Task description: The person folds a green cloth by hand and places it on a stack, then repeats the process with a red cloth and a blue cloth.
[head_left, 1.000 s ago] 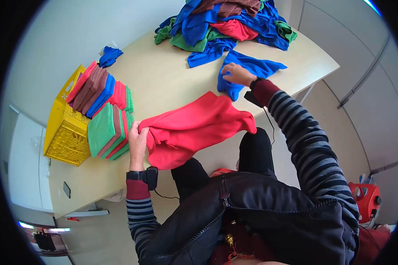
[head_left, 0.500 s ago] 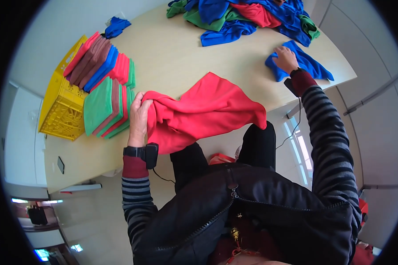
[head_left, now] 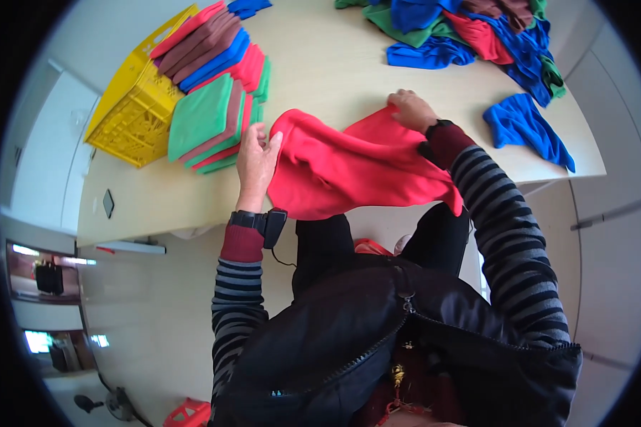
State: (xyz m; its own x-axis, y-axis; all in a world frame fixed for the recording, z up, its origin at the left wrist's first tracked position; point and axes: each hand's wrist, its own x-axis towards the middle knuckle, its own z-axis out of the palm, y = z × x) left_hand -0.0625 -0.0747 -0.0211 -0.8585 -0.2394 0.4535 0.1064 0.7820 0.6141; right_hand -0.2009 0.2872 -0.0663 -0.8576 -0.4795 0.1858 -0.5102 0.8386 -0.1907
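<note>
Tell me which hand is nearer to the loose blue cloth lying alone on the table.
Right. The right hand grips the red cloth just left of the blue cloth, not touching it. The left hand holds the red cloth's far end, beside the folded stack.

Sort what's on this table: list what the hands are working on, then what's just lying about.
In hand:
red cloth, gripped by left hand and right hand

Lying about:
folded cloth stack
yellow crate
loose blue cloth
heap of cloths
</note>
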